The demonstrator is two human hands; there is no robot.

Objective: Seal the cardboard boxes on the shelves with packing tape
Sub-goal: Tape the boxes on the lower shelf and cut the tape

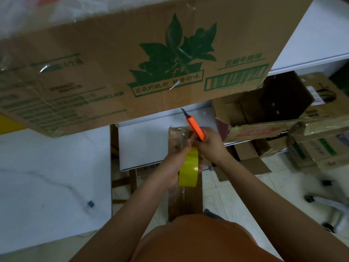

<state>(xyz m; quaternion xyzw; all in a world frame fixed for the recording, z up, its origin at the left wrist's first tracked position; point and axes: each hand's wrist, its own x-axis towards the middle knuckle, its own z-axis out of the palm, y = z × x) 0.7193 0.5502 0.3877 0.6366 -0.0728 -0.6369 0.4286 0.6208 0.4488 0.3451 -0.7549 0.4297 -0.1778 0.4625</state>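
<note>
A large cardboard box (132, 59) with green leaf print fills the top of the view, on a white shelf. Below it, my left hand (175, 161) holds a yellow roll of packing tape (188, 169), with its fingers pinching near the tape's free end. My right hand (211, 144) grips an orange utility knife (195, 128), blade out and pointing up toward the box. Both hands meet over a narrow brown carton (186, 197) that stands between my knees and the lower shelf.
A white shelf board (143, 144) lies behind the hands. Open, torn cardboard boxes (268, 110) crowd the right side on the shelf and the tiled floor. A white surface (47, 176) spreads at the left. A wheeled chair base (324, 210) is at the far right.
</note>
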